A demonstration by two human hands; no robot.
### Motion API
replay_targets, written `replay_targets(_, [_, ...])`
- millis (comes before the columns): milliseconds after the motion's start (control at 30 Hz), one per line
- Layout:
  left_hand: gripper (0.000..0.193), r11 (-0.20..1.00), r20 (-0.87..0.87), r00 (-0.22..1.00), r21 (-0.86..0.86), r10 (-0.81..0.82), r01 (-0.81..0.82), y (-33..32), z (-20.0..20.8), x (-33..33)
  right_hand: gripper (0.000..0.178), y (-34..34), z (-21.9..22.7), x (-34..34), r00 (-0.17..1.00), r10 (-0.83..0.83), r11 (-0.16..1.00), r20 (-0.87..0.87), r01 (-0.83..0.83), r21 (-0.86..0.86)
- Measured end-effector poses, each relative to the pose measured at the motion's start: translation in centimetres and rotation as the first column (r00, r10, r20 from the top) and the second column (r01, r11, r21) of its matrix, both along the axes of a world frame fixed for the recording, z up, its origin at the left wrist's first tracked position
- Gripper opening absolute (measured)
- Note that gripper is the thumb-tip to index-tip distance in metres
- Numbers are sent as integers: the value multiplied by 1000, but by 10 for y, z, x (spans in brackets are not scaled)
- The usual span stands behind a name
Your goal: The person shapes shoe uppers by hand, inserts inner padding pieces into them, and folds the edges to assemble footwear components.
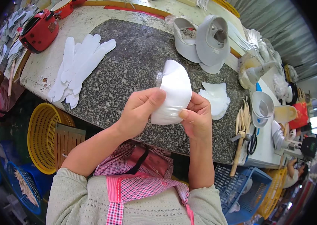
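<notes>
A glossy white curved sheet (172, 90), leather-like and bent over at its edges, is held up over a speckled stone slab (128, 48). My left hand (139, 110) grips its left side, thumb lying on the face. At the lower right edge my right hand (197, 118) pinches it between thumb and fingers. Several similar white pieces (217, 99) lie on the slab just beyond my right hand. Long white finger-shaped cutouts (87, 63) overlap in a fanned pile to the left.
Two off-white hollow curved shapes (212, 41) stand at the slab's far right. Scissors (253, 142) and a wooden-handled hammer (236, 159) lie right. A red pot (40, 32) stands far left. Yellow (40, 138) and blue (255, 187) baskets sit below the table.
</notes>
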State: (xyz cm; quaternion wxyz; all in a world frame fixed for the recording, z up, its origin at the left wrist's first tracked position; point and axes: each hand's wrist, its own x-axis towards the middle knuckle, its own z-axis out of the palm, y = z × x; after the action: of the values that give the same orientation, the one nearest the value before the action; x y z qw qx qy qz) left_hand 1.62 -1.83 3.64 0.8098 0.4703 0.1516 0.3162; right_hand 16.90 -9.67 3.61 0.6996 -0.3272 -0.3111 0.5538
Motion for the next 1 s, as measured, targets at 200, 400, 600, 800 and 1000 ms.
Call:
replay_targets(200, [38,998,-2,999,-41,-38,38,2,3,-2,48,-1,1,2,1000,22,998,-5,-22,60])
replay_targets(400, [38,965,-121,960,-100,-253,242,25,21,8,37,-25,14,14,737,-74,995,671,104,-4])
replay_targets(600, [30,951,-243,946,170,-215,259,48,-1,29,33,-109,-3,91,-32,-430,659,902,673,337])
replay_targets(800, [15,771,-518,825,421,-227,477,74,-54,6,44,-234,-77,164,-286,389,324,875,932,161])
replay_targets(1000, [19,622,-435,891,663,-131,416,66,-55,-1,35,-279,-66,197,-160,460,55,873,987,152])
